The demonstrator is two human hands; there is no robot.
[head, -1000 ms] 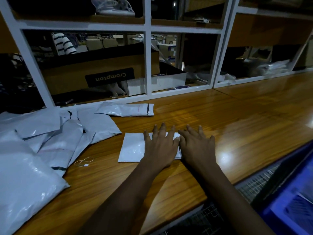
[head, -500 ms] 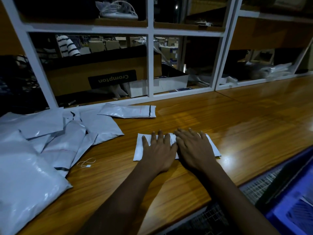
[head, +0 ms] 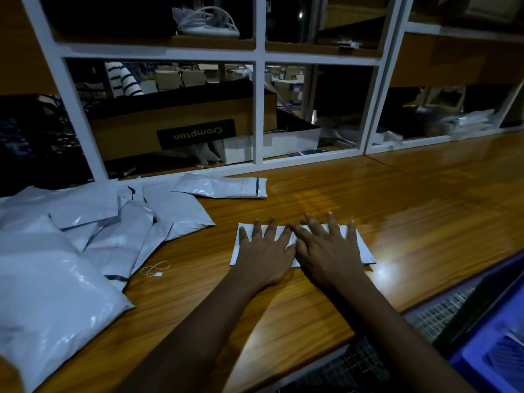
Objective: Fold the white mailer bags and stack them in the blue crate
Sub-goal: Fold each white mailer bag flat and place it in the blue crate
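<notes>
1. I find the folded mailer bag point(head: 342, 233) on the table point(head: 411, 205), at centre, near the near edge.
2. The left hand point(head: 263, 251) and right hand point(head: 329, 251) lie flat on it, side by side.
3. A pile of mailer bags point(head: 113, 236) lies on the table to the left.
4. A single mailer bag point(head: 224, 187) lies beyond the folded one, just before the shelf frame point(head: 259, 109).
5. The shelf frame stands along the table's far edge; a cardboard box point(head: 184, 120) sits inside it.
6. I see the crate point(head: 487, 350) below the table, near right.

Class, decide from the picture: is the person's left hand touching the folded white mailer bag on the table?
Touching. The head view shows the left hand lying flat on the folded mailer bag, fingers spread across its top.
</notes>
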